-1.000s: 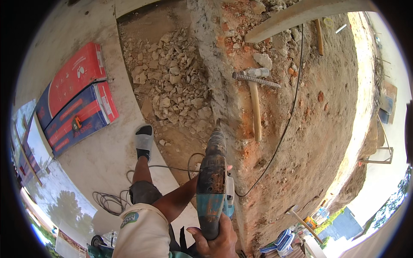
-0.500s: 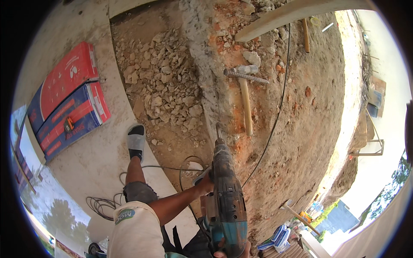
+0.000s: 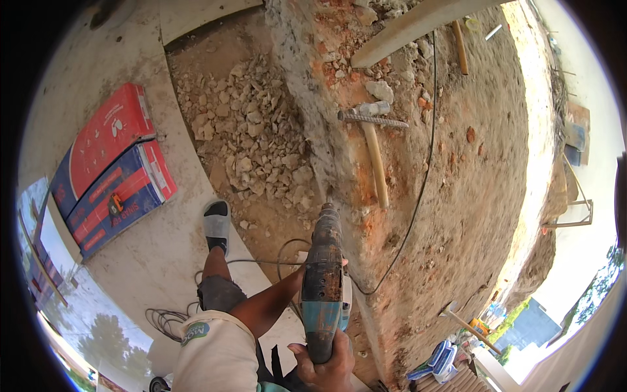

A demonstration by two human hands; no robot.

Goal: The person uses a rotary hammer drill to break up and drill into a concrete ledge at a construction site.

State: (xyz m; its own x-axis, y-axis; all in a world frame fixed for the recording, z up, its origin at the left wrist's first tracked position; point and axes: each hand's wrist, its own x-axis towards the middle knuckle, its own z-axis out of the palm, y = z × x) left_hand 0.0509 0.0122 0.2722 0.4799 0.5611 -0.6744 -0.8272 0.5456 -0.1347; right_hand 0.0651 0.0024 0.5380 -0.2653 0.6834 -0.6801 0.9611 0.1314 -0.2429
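A worn teal and black rotary hammer (image 3: 323, 287) points away from me, its bit (image 3: 330, 193) down at the broken edge of the concrete. Around its rear end wraps my right hand (image 3: 332, 367), thumb on the left side. My left arm reaches in to the tool's front part; most of my left hand is behind the body, with a fingertip (image 3: 345, 262) showing on the far side, so it appears closed around it. Just ahead, a wooden-handled hammer (image 3: 375, 163) lies on the dirt, a ribbed steel bar (image 3: 379, 121) across its head.
Broken rubble (image 3: 261, 137) fills the trench on the left. A black cable (image 3: 418, 196) crosses the earth bank at right. Two red and blue boxes (image 3: 117, 176) lie on the pale slab, near my foot in a grey slide (image 3: 217, 225). A wooden post (image 3: 418, 32) slants overhead.
The rotary hammer has turned and its rear has shifted left, showing its top. My right hand has come fully into view behind it. The whole view has shifted slightly.
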